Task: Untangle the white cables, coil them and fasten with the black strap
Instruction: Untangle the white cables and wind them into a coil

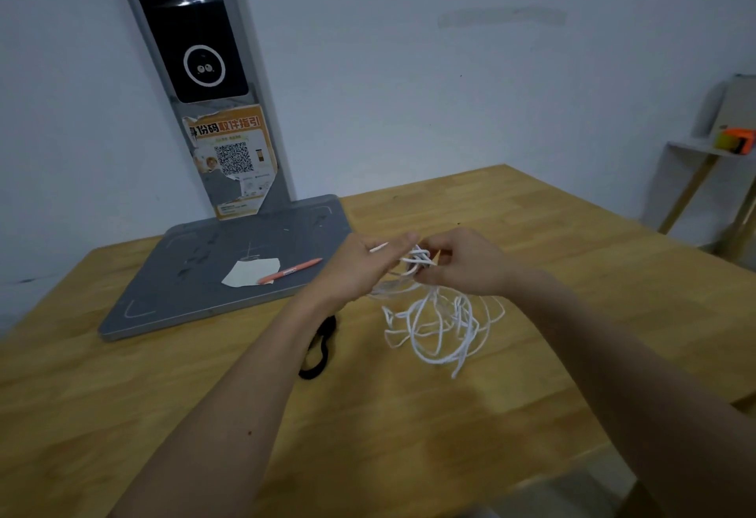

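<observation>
I see the wooden worktop (pixel 409 435) filling most of my view, set against a pale wall. Taking the white cables (pixel 439 329) as my landmark: behind and to the left of them lies a flat grey base plate (pixel 196 272), from whose far edge a grey post (pixel 212 79) with a dark screen and an orange QR sticker rises against the wall. Far off to the right of the cables, beyond the worktop's edge, stands a small white shelf (pixel 691 149) with an orange object on it.

The cables themselves are a loose tangle, the lower loops resting on the worktop and the upper part lifted into my hands. My left hand (pixel 364 268) is just above and left of the heap, fingers curled round a knot of strands, one cable end poking out past its fingers. My right hand (pixel 462 263) is directly above the heap, pinching the same knot, touching the left.

The black strap (pixel 321 349) lies on the worktop just left of the cables, partly hidden by my left forearm. On the base plate, further left, sit a scrap of white paper (pixel 249 272) and an orange pen (pixel 290 270).
</observation>
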